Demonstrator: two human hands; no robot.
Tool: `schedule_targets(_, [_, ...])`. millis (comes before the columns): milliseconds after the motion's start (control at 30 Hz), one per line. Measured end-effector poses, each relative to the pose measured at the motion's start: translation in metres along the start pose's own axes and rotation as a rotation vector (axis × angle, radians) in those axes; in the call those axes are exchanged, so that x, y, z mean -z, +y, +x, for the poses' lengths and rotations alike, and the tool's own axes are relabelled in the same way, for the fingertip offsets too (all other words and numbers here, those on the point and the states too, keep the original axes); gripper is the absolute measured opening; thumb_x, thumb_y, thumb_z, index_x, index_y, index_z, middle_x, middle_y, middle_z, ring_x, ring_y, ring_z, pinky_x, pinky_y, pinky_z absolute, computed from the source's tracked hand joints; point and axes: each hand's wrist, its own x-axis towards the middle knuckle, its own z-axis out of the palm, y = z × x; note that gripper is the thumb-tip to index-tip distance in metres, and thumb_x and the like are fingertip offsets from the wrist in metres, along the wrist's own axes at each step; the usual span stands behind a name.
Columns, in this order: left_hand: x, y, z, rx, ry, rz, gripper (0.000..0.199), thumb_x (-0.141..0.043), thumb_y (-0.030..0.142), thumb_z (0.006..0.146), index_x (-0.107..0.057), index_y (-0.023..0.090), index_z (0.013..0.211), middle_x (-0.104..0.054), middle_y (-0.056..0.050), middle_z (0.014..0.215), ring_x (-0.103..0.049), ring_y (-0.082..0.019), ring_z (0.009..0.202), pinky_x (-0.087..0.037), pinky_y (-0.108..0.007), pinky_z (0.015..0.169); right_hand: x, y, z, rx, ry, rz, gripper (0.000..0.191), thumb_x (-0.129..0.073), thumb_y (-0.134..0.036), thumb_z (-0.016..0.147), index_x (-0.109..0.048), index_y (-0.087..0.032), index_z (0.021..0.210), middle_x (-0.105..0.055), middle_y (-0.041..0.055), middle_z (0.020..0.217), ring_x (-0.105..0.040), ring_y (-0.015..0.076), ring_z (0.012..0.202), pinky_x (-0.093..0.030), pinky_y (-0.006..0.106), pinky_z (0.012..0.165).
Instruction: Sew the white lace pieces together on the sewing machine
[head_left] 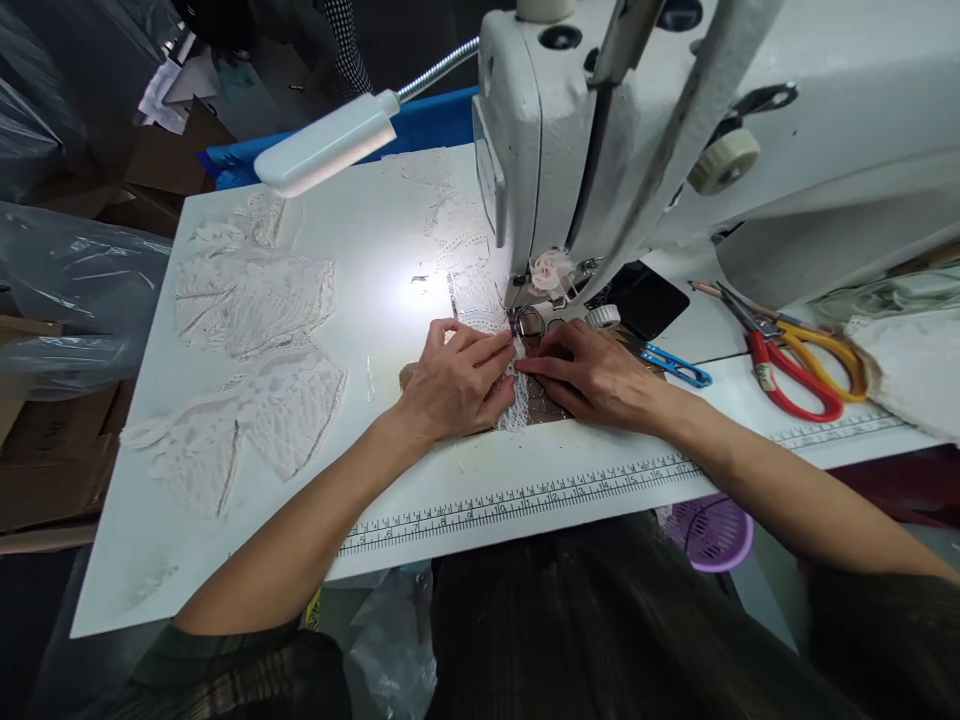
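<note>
A strip of white lace point(514, 404) runs toward me from beneath the needle area of a white sewing machine point(517, 150). My left hand point(459, 380) is closed on its left edge, fingers bent and pressed together. From the other side, my right hand point(592, 370) pinches the lace between thumb and fingertips, just in front of the presser foot point(528, 324). More lace point(474, 292) lies flat behind the foot. What is under my left palm is hidden.
Lace pieces point(255, 295) lie at left on the white table point(315, 540), which has a printed ruler along its front. At right are blue thread snips point(676, 366), red- and yellow-handled scissors point(795, 370) and a black phone point(649, 300). A lamp point(326, 145) hangs above.
</note>
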Motion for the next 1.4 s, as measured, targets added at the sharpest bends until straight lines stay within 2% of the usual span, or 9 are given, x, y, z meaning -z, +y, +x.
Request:
schedule_targets(267, [-0.004,0.002,0.001,0.1,-0.042,0.004,0.031,-0.048,0.03,0.097,-0.065,0.017,0.12,-0.065,-0.012,0.132,-0.062,-0.028,0.108,-0.04,-0.05,0.094,0.006,-0.007,0.009,-0.03,-0.026,-0.112,0.036,-0.041,-0.025,0.101,-0.063,-0.016,0.127,-0.058,0.0162,0.107,-0.054,0.0265,0.093,-0.049,0.042,0.079])
schedule_targets(467, [-0.007,0.001,0.004,0.138,-0.031,0.048,0.033,-0.047,0.031,0.099,-0.063,0.016,0.124,-0.066,-0.013,0.129,-0.06,-0.028,0.11,-0.04,-0.05,0.092,0.008,-0.01,0.017,-0.045,-0.043,-0.205,0.036,-0.039,-0.025,0.101,-0.061,-0.013,0.126,-0.058,0.0181,0.107,-0.053,0.0238,0.082,-0.045,0.037,0.069])
schedule_targets(633, [-0.01,-0.003,0.007,0.152,0.016,0.072,0.031,-0.048,0.03,0.099,-0.062,0.02,0.124,-0.069,-0.011,0.122,-0.06,-0.028,0.108,-0.042,-0.049,0.091,0.002,-0.013,0.016,-0.08,-0.028,-0.268,0.034,-0.039,-0.024,0.1,-0.062,-0.012,0.121,-0.058,0.0187,0.104,-0.054,0.0273,0.085,-0.046,0.037,0.066])
schedule_targets(833, [-0.01,-0.001,0.006,0.157,0.032,0.085,0.029,-0.049,0.031,0.099,-0.062,0.019,0.121,-0.068,-0.012,0.123,-0.059,-0.027,0.109,-0.042,-0.048,0.094,0.003,-0.006,0.006,-0.151,0.078,-0.043,0.037,-0.041,-0.026,0.1,-0.056,-0.014,0.132,-0.054,0.0188,0.116,-0.057,0.0243,0.087,-0.053,0.043,0.079])
schedule_targets(933, [-0.008,-0.002,0.007,0.17,0.039,0.072,0.029,-0.052,0.035,0.098,-0.062,0.018,0.119,-0.068,-0.012,0.12,-0.059,-0.026,0.105,-0.045,-0.045,0.089,0.014,-0.001,0.003,-0.195,0.096,0.083,0.033,-0.044,-0.027,0.099,-0.061,-0.015,0.125,-0.053,0.0169,0.116,-0.059,0.0233,0.091,-0.054,0.044,0.086])
schedule_targets(1033, [0.002,-0.013,0.009,0.177,0.077,0.05,0.031,-0.051,0.038,0.099,-0.062,0.016,0.118,-0.067,-0.014,0.117,-0.06,-0.026,0.103,-0.049,-0.044,0.085,0.026,0.002,-0.003,-0.166,0.078,0.135,0.032,-0.047,-0.027,0.097,-0.063,-0.017,0.123,-0.056,0.0139,0.11,-0.06,0.0247,0.099,-0.054,0.044,0.091])
schedule_targets(1167, [0.026,-0.03,0.007,0.188,0.155,0.093,0.031,-0.051,0.037,0.099,-0.06,0.015,0.12,-0.065,-0.015,0.123,-0.061,-0.026,0.108,-0.05,-0.047,0.089,0.034,0.008,-0.016,-0.133,0.063,0.161,0.032,-0.049,-0.028,0.097,-0.065,-0.016,0.122,-0.06,0.0126,0.108,-0.062,0.0231,0.097,-0.055,0.041,0.09])
schedule_targets(1267, [0.037,-0.025,0.003,0.118,0.077,0.085,0.029,-0.052,0.032,0.099,-0.059,0.014,0.121,-0.065,-0.014,0.12,-0.063,-0.024,0.103,-0.053,-0.045,0.088,0.035,0.011,-0.023,-0.117,0.057,0.196,0.032,-0.049,-0.027,0.096,-0.067,-0.014,0.118,-0.063,0.0136,0.107,-0.063,0.0238,0.098,-0.055,0.04,0.089])
schedule_targets(1400, [0.031,-0.006,0.0,-0.015,-0.104,-0.18,0.023,-0.054,0.03,0.098,-0.062,0.013,0.111,-0.066,-0.012,0.108,-0.063,-0.021,0.1,-0.057,-0.037,0.084,0.034,0.01,-0.019,-0.1,0.049,0.247,0.031,-0.05,-0.026,0.095,-0.069,-0.012,0.115,-0.067,0.0146,0.106,-0.064,0.0248,0.099,-0.055,0.041,0.089])
